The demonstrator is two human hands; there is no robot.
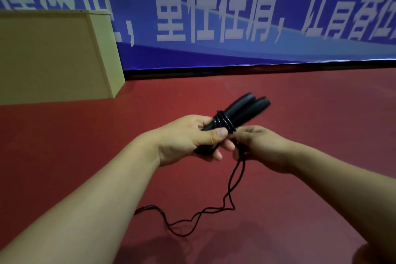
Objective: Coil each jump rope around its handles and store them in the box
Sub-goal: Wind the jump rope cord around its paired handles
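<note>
Far to the left of both hands, and further away from the person, stands a pale yellow-green wooden box point(53, 55) on the dark red floor point(300, 124); its inside is not visible, so I cannot tell if it is the storage box.

The left hand point(188, 139) grasps the two black, rounded plastic handles point(242, 109) of the jump rope together, with the thumb pressed over them and the fingers curled below. Just above the thumb, a few turns of thin black cord point(224, 121) already lie around the handles.

Just beside it, to the right, the right hand point(261, 146) pinches the cord close to the coils with its fingers curled. Below both hands, the loose part of the thin black rope point(214, 212) hangs down and lies on the floor in twisted loops.

I think most of the rope is not yet coiled. The risks I see are these: the turns sit near the thumb end of the handles, so they may slide off if the left grip becomes loose. The two strands on the floor cross each other, so a quick pull may make a knot. Also, if the right hand gives too little tension, the turns will lie loosely and open again when the bundle is placed in the box.
</note>
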